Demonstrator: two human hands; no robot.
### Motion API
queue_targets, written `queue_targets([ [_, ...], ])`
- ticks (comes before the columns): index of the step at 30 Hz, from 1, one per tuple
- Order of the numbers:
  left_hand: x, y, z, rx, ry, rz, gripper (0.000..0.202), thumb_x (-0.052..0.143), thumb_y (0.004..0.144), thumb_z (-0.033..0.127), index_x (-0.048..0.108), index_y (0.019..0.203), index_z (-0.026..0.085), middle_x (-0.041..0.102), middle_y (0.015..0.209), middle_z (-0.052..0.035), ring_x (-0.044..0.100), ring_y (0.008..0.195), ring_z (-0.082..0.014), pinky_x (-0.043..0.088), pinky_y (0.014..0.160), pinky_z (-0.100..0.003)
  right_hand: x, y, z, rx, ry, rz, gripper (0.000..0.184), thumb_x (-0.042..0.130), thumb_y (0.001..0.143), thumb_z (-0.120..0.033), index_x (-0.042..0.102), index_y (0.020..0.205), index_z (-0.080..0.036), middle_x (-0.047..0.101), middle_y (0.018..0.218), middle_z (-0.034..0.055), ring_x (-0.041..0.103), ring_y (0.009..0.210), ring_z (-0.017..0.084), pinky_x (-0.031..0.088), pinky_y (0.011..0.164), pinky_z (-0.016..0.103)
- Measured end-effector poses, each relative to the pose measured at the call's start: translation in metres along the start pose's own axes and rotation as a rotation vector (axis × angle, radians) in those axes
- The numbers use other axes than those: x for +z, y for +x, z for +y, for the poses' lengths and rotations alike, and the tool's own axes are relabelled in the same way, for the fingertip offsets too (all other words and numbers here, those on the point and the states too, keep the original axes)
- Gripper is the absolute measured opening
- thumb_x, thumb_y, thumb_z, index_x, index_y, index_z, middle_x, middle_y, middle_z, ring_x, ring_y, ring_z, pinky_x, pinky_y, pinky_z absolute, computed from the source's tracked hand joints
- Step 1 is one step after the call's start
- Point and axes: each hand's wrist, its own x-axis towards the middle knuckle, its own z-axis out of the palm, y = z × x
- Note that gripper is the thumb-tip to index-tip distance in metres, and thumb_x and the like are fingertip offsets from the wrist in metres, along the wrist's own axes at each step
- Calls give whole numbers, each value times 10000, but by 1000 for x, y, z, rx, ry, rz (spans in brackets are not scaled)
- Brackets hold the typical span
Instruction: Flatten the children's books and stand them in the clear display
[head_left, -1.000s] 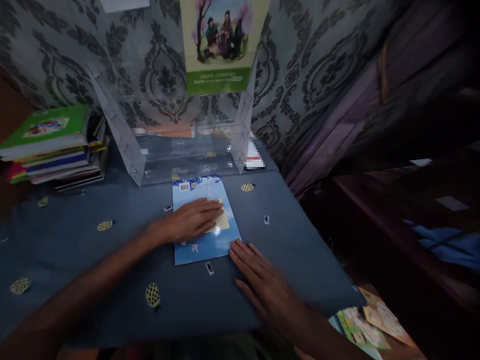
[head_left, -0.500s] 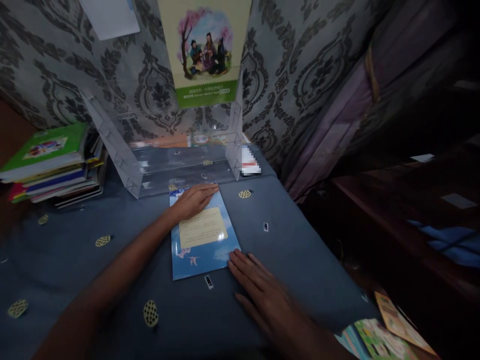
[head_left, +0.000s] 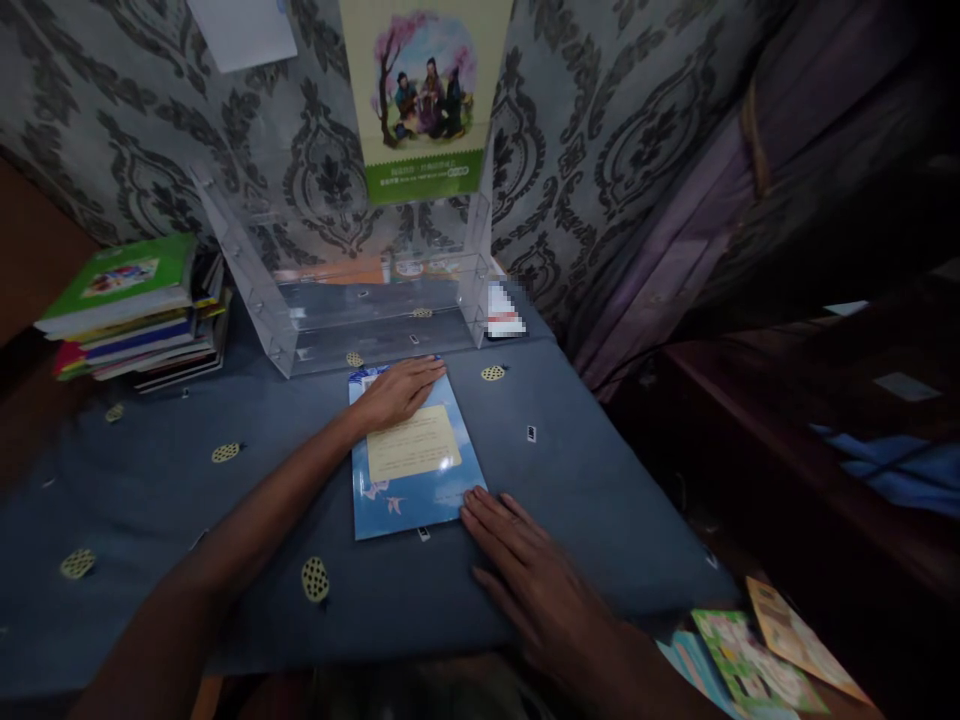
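A thin blue book (head_left: 420, 505) with a pale yellow text panel lies flat on the cloth-covered table. My left hand (head_left: 400, 390) rests flat across its far end, fingers stretched out to the right, covering part of the cover. My right hand (head_left: 525, 555) lies at the near right corner, with its fingertips touching that corner and its fingers extended. Just beyond the book stands a clear acrylic rack (head_left: 375, 335) with slanted side panels.
A stack of books (head_left: 124, 300), green one on top, sits at the far left. A yellow-green illustrated sheet (head_left: 427, 100) stands upright behind the rack. Several booklets (head_left: 757, 650) lie below the table's right edge (head_left: 645, 455). A purple curtain (head_left: 652, 270) hangs at the right.
The view has shifted slightly, bringing the table's near edge into sight. Both hands keep their places on the book, which shows no clear movement on the table.
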Motion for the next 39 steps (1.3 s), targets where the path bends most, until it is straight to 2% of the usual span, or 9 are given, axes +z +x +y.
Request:
queue_targets([
  [5,2,-6,10,-5,6,-4,421,363,1022,267,548,1391,183,559,1468,-97,452,1422,-190,388,1170,-424,1,-9,-6,-4,-27,-29,665,473,1001,-183,185,1601,-191,490,1513,126,481,1395,245,480,1119,488],
  [11,3,-11,16,-19,23,-49,435,354,1021,254,526,1416,190,522,1501,-98,401,1456,-210,324,1200,-459,3,-11,-10,8,-29,-28,648,470,995,-173,226,1594,-191,497,1511,123,476,1402,238,469,1130,482],
  [17,-1,-12,15,0,-36,-67,438,369,1022,278,520,1417,166,516,1506,-108,406,1451,-203,325,1195,-454,-4,-5,1,-3,39,-55,461,445,1022,-221,477,1481,-198,598,1427,116,551,1341,235,526,1083,445],
  [21,-8,-19,16,-48,-13,-102,457,362,1030,315,500,1434,152,479,1535,-113,383,1464,-209,291,1206,-460,-6,4,8,29,48,-60,432,445,1022,-233,525,1446,-212,605,1419,118,549,1342,251,537,1063,462],
  [27,-23,-55,7,-255,57,-76,544,324,1040,482,448,1483,192,410,1578,-131,324,1492,-284,201,1212,-581,3,20,22,27,12,-118,458,490,1017,-297,486,1468,-219,497,1520,131,401,1454,277,464,1117,524],
  [31,-34,-92,8,-329,67,-82,672,280,1018,609,384,1530,186,318,1623,-138,227,1526,-314,201,1223,-563,7,32,36,-10,37,-149,559,573,985,-358,430,1502,-200,394,1586,150,280,1506,299,399,1162,547],
  [35,-56,-125,25,-287,66,-208,679,294,1016,615,326,1561,211,219,1661,-100,193,1535,-304,225,1234,-519,6,42,47,-43,88,-188,646,590,972,-431,386,1525,-166,347,1604,177,215,1526,297,358,1186,538],
  [39,-86,-140,41,-191,75,-384,585,428,1017,466,295,1567,318,184,1674,-37,236,1524,-303,306,1210,-496,7,52,56,-53,144,-190,663,565,979,-463,359,1537,-170,328,1617,164,179,1538,264,345,1198,518],
])
